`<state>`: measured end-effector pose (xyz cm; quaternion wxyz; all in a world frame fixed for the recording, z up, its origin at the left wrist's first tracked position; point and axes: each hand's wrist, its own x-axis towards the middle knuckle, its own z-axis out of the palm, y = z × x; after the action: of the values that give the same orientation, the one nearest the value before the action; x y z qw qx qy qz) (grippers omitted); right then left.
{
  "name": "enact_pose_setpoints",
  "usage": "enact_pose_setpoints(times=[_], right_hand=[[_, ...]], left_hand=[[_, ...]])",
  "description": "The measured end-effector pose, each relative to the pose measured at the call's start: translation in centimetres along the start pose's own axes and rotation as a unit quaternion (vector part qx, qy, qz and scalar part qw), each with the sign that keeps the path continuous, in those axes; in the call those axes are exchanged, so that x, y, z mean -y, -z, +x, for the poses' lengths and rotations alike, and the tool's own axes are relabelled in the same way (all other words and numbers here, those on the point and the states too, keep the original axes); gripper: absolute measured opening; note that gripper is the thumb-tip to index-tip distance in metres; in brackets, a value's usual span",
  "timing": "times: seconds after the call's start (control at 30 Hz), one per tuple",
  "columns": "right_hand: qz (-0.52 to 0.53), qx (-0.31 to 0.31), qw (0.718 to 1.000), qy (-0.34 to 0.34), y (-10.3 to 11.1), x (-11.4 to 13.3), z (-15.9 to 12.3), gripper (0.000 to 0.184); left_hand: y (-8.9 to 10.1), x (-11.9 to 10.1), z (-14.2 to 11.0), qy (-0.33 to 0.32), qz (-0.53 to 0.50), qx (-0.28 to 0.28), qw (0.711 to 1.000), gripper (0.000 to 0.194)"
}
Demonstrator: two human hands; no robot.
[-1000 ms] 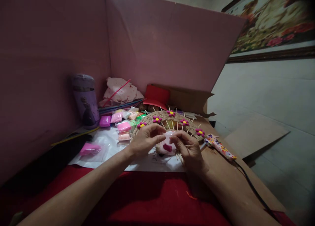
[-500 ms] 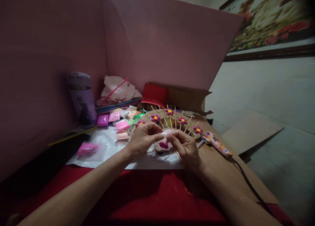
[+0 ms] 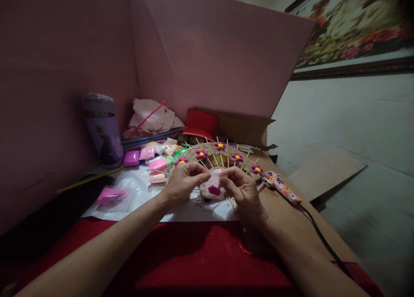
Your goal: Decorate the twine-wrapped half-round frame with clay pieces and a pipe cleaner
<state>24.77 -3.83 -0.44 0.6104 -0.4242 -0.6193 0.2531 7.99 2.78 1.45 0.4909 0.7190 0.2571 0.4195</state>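
Observation:
A small clear plastic bag (image 3: 214,175) with a magenta lump of what looks like modelling clay (image 3: 214,189) in it hangs between my hands. My left hand (image 3: 185,180) pinches its upper left edge with thumb and forefinger. On the upper right edge, my right hand (image 3: 243,189) is closed in a similar pinch. Just behind the hands lies a round woven twine piece (image 3: 210,148) with sticks poking out of its rim. Magenta clay flowers with yellow centres (image 3: 220,145) sit along its curve. My hands and the bag hide its near part.
A glue gun (image 3: 282,187) in flowered covering lies on the right, its cord trailing forward. Left are several clay packets (image 3: 157,164), another pink packet (image 3: 111,195) on a white sheet (image 3: 136,180), and a purple tumbler (image 3: 104,131). Red cloth (image 3: 181,258) covers the front.
The view has shifted slightly, so everything sits a little further left. Both hands keep pinching the bag, and its top edge now shows wider between the fingertips.

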Motion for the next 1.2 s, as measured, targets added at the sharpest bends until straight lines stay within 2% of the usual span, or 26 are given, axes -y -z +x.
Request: enact_pose_setpoints(times=[0.17,0.43,0.87,1.2], right_hand=[[-0.029,-0.013,0.999,-0.001,0.07,-0.01,0.1,0.02],[-0.036,-0.023,0.999,0.004,-0.09,-0.35,0.07,0.024],[0.0,-0.008,1.0,0.011,0.05,-0.37,-0.21,0.016],[-0.008,-0.013,0.999,0.029,-0.04,-0.12,-0.15,0.012]], left_hand=[[-0.26,-0.14,-0.04,0.001,-0.038,-0.002,0.999,0.016],[-0.34,-0.35,-0.12,-0.013,-0.007,0.001,1.0,0.015],[-0.41,-0.38,-0.13,-0.009,-0.019,-0.029,0.999,0.01],[-0.41,-0.03,-0.18,-0.005,-0.056,-0.02,0.998,0.015]])
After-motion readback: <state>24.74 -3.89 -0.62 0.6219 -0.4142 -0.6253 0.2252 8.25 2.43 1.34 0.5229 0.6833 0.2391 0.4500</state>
